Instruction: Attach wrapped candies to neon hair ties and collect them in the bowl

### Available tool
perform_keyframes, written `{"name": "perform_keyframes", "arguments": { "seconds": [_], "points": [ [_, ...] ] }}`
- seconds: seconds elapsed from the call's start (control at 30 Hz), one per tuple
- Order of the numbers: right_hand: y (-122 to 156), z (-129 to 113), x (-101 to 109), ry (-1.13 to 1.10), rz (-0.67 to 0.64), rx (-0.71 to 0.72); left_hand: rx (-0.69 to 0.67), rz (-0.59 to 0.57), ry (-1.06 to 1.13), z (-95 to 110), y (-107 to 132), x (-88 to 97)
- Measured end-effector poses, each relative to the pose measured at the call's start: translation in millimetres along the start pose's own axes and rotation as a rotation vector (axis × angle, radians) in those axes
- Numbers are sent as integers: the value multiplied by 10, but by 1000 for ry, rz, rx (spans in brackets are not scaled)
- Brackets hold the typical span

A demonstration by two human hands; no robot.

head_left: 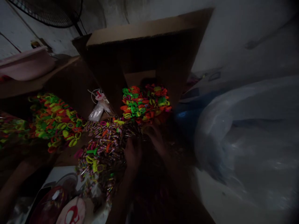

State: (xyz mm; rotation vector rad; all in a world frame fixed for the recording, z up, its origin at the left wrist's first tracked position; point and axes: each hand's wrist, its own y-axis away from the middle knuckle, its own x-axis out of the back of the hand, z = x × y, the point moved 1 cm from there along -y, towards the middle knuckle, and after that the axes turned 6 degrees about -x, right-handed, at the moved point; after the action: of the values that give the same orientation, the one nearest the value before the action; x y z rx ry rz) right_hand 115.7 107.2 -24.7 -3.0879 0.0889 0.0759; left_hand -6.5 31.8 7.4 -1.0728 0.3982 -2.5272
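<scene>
The left hand (133, 152) and right hand (155, 138) meet a crinkly heap of pink-wrapped sticks (105, 149), fingers too shadowed to tell. Glossy neon plastic loops (144, 102) mound at twelve o'clock.

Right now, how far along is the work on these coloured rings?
Looks done: two heaps of neon plastic rings lie apart, rings only. In hand: the left hand and right hand are at a mixed pile of small pink-wrapped pieces. Left: that pile holds yellow and green rings among the pieces; anything further is too dark to tell.
</scene>
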Motion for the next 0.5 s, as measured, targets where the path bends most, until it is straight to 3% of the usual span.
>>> {"name": "perform_keyframes", "arguments": {
  "seconds": [0.1, 0.2, 0.3, 0.5],
  "points": [
    [2, -24, -6, -62, -19, -44, 80, 5, 95, -2, 15, 2],
    [13, -81, -15, -138, -25, -115, 73, 68, 151, -37, 37, -20],
    [35, -140, -19, -164, -92, -120, -37, 89, 171, -83, 42, -56],
    [45, -91, -15, -183, -210, -158, -259, -62, 64, -171, 9, -121]
  ]
}}
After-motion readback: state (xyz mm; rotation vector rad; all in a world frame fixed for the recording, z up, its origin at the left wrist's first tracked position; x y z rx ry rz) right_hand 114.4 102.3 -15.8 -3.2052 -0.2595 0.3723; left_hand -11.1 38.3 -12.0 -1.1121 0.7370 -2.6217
